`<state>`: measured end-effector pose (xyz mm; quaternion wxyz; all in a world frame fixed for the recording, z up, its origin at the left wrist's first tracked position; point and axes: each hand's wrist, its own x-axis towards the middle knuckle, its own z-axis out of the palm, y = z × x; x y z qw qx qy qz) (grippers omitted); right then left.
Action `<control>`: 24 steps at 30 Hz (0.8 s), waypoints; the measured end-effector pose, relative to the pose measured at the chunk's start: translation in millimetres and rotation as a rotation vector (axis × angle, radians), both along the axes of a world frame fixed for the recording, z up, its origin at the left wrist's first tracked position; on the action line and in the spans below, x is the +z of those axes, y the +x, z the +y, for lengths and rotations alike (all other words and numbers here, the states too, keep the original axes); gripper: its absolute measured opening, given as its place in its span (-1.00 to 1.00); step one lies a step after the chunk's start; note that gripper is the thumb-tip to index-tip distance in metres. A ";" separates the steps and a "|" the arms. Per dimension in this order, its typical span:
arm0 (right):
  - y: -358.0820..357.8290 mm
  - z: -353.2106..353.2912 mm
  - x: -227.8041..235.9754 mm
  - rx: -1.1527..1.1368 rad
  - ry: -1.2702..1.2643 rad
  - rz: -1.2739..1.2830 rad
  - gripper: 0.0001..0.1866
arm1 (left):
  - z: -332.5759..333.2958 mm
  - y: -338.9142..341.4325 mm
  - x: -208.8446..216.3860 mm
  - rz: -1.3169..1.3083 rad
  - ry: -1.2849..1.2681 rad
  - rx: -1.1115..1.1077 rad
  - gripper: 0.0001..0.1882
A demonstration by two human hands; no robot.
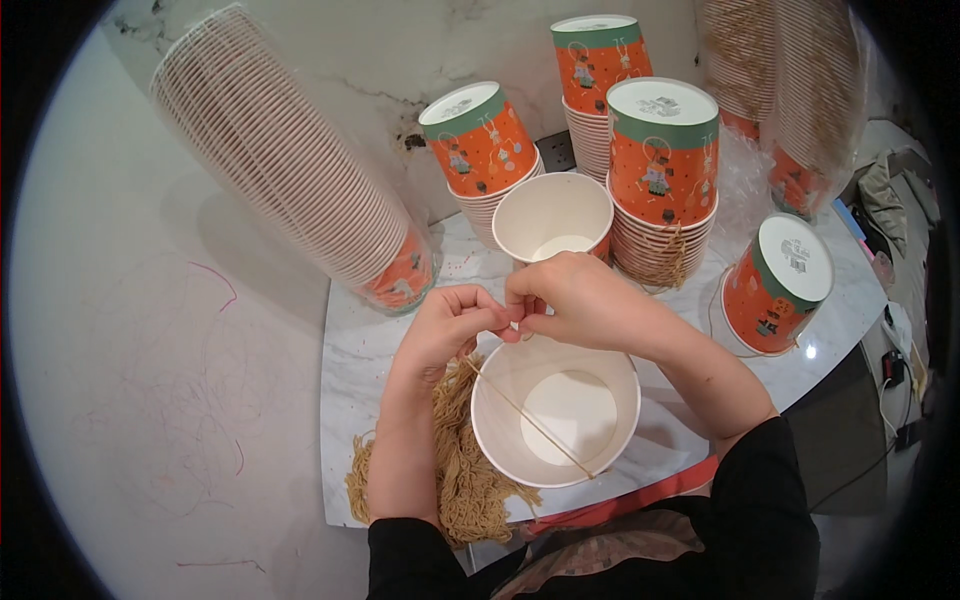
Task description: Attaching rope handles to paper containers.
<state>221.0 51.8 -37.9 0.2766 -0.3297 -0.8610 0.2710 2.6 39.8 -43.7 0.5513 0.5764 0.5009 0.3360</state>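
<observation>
Both hands (520, 315) pinched on tan string (530, 420) over white-lined orange paper cup (555, 410).

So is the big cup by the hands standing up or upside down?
Standing up. The cup has its open mouth facing up, so you see its white bottom inside. A string runs across the rim.

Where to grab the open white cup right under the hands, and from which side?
Judging by its pose, take the near paper cup at the rim from above, fingers across the lip on its right side. It stands mouth up, and a tan cord runs slantwise across the opening, while the yarn pile crowds its left. The left hand and right hand pinch the cord above.
</observation>
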 end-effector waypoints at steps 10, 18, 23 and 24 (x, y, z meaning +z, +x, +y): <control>2.0 9.5 -10.9 -0.016 -0.044 0.020 -0.86 | 4.3 -1.0 -3.6 0.005 -0.007 0.038 -0.92; 0.1 0.3 0.2 -0.076 -0.006 0.012 -0.61 | 8.3 1.2 -9.8 0.028 0.023 0.029 -0.86; -3.5 -0.4 -1.5 -0.090 -0.025 -0.041 -0.58 | 12.1 -2.1 -16.9 -0.067 -0.031 0.017 -0.86; -4.6 -0.3 -2.8 -0.101 -0.029 -0.059 -0.58 | 11.8 -2.1 -17.5 -0.101 -0.039 0.016 -0.85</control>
